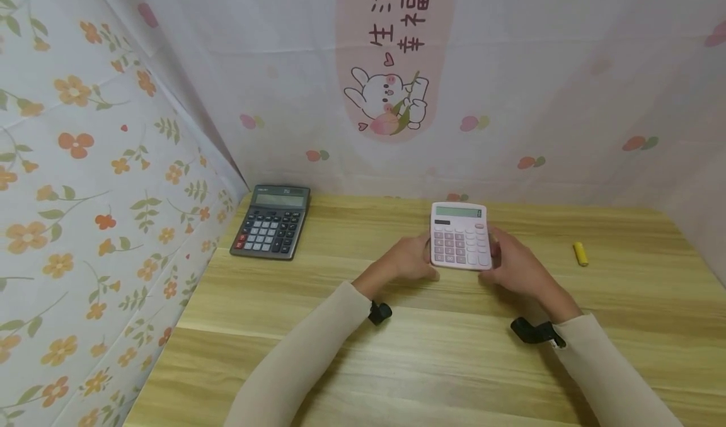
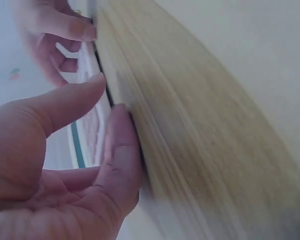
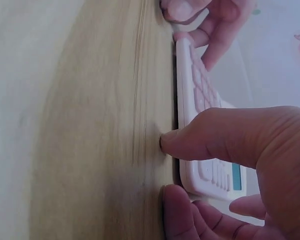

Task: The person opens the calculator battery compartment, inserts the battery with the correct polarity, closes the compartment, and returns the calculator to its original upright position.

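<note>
A white-and-pink calculator [image 1: 460, 237] lies face up on the wooden table, a "0" on its display. Both hands flank it. At its left edge the left hand [image 1: 413, 258] holds on with curled fingers, thumb near the front corner. The right hand [image 1: 518, 264] has the opposite edge, its thumb [image 3: 187, 141] by the front edge and its fingers along the side. From the left wrist, the calculator [image 2: 97, 112] shows edge-on, partly hidden behind the left hand [image 2: 65, 150]. The right wrist view shows the calculator [image 3: 202, 175] low against the wood.
A dark grey calculator [image 1: 272, 222] with a few red keys lies at the table's back left. Off to the right is a small yellow cylinder [image 1: 580, 254], perhaps a battery. Printed cloth [image 1: 272, 131] hangs behind the table [image 1: 397, 370] and along its left side.
</note>
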Action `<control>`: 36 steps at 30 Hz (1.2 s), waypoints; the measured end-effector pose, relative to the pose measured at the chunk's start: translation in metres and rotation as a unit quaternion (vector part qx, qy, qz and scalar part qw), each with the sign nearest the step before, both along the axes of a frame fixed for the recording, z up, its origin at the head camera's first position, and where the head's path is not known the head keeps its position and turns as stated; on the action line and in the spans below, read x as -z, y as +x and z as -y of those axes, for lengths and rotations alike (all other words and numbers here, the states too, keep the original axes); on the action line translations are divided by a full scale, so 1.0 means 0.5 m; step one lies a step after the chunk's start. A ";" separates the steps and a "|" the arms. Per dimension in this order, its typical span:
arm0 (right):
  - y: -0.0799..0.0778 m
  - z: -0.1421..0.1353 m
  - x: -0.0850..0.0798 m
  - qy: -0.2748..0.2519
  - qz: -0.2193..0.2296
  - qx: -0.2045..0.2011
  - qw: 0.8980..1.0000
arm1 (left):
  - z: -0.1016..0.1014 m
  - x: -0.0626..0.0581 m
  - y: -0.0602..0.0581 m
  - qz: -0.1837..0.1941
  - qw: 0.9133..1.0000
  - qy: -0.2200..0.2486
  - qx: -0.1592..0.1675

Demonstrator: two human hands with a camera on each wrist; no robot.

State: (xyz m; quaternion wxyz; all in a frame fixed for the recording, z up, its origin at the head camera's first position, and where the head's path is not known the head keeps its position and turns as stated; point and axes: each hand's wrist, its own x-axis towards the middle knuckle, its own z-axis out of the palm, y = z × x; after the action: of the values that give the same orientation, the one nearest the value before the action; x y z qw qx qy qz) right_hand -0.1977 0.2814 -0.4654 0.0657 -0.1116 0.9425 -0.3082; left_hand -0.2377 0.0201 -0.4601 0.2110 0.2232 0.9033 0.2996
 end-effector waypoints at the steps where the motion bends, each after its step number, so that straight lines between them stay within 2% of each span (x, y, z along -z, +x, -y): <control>1: 0.002 0.000 0.000 -0.001 -0.002 -0.001 1.000 | 0.002 0.010 -0.001 0.001 1.000 0.016 0.000; 5: 0.016 0.002 0.000 -0.007 -0.009 -0.001 1.000 | 0.016 0.010 0.012 0.033 0.997 0.070 -0.006; 8: 0.034 0.003 0.000 -0.018 -0.007 0.001 1.000 | 0.037 -0.010 0.036 0.070 0.993 0.092 -0.025; 11: 0.056 -0.001 0.000 -0.029 0.002 0.006 1.000 | 0.061 -0.013 0.059 0.100 0.988 0.111 -0.041; 13: 0.070 -0.006 0.000 -0.038 0.006 0.009 0.999 | 0.078 -0.016 0.073 0.118 0.984 0.126 -0.041; 17: 0.098 -0.009 -0.005 -0.063 0.004 0.026 0.998 | 0.117 -0.027 0.102 0.137 0.977 0.162 -0.029; 20: 0.115 0.002 -0.013 -0.094 0.001 0.047 0.994 | 0.146 -0.039 0.122 0.141 0.970 0.197 -0.034; 24: 0.122 0.034 -0.029 -0.147 0.008 0.045 0.988 | 0.187 -0.058 0.139 0.123 0.962 0.238 -0.060; 27: 0.119 0.063 -0.036 -0.208 0.035 0.007 0.977 | 0.221 -0.068 0.145 0.099 0.957 0.260 -0.084; 29: 0.114 0.084 -0.036 -0.248 0.055 -0.021 0.967 | 0.246 -0.069 0.144 0.073 0.955 0.271 -0.096; 32: 0.104 0.115 -0.031 -0.298 0.083 -0.057 0.949 | 0.284 -0.068 0.139 0.029 0.954 0.275 -0.115; 36: 0.087 0.157 -0.024 -0.329 0.105 -0.083 0.935 | 0.337 -0.060 0.129 -0.018 0.958 0.250 -0.137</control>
State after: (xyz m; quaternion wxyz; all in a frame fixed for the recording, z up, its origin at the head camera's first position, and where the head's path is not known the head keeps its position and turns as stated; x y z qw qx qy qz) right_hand -0.1542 0.2028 -0.4535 0.1488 -0.1717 0.7638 -0.6042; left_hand -0.1730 -0.1484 -0.4303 0.0890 0.1484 0.8253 0.5375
